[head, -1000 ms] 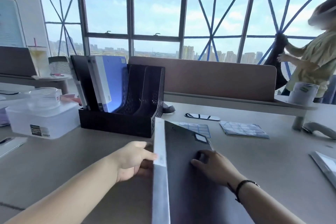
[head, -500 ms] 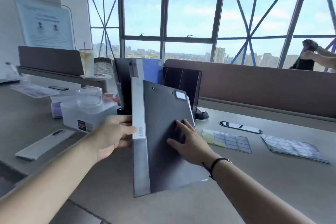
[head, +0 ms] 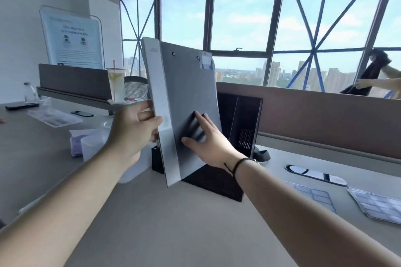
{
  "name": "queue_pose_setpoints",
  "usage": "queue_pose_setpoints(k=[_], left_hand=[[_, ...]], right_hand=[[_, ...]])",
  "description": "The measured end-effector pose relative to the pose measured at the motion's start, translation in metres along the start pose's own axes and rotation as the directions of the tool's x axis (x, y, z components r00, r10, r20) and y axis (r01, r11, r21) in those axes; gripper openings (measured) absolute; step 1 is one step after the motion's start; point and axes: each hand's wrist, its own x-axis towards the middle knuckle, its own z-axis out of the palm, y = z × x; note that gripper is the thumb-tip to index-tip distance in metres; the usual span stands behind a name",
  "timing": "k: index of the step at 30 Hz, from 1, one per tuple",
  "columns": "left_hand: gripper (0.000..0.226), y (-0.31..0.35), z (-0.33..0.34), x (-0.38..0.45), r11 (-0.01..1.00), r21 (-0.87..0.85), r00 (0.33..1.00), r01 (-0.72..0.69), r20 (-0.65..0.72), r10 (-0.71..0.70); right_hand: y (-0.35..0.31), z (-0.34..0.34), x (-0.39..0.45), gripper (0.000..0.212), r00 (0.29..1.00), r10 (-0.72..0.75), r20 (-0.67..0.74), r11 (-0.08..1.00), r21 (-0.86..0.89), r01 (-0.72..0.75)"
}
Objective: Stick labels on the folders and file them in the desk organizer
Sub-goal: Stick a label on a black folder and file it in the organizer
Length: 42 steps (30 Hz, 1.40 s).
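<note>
A grey folder point(head: 184, 84) with a pale spine and a small label at its top right corner stands upright in the air, in front of the black desk organizer point(head: 238, 119). My left hand point(head: 134, 130) grips its spine edge. My right hand point(head: 208, 143) presses flat on its cover, fingers spread. The folder hides the organizer's left slots and whatever stands in them. Two label sheets point(head: 377, 204) lie on the desk at the right.
A clear plastic box point(head: 93, 147) sits left of the organizer, a drink cup point(head: 116, 84) on a shelf behind it. A brown divider point(head: 325, 119) runs along the desk's back. Phones lie far left. Another person's arms point(head: 377, 82) are at the window, right.
The folder has risen from flat on the desk to upright and moved forward, up to the organizer. Both hands moved with it; the view tilted up.
</note>
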Motion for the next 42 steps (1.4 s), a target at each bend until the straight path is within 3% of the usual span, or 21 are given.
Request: queue_pose_setpoints(k=[14, 26, 42], left_hand=[[0.042, -0.062, 0.078, 0.072, 0.976, 0.100, 0.977, -0.191, -0.080, 0.199], [0.028, -0.099, 0.106, 0.104, 0.962, 0.181, 0.968, -0.203, -0.112, 0.226], [0.030, -0.107, 0.108, 0.102, 0.965, 0.110, 0.962, -0.238, -0.112, 0.250]], right_hand=[[0.049, -0.002, 0.075, 0.092, 0.989, 0.144, -0.040, 0.985, 0.100, -0.139], [0.088, 0.006, 0.095, 0.085, 0.986, 0.169, 0.007, 0.934, 0.318, -0.163], [0.093, 0.015, 0.094, 0.088, 0.985, 0.144, -0.091, 0.951, 0.287, -0.113]])
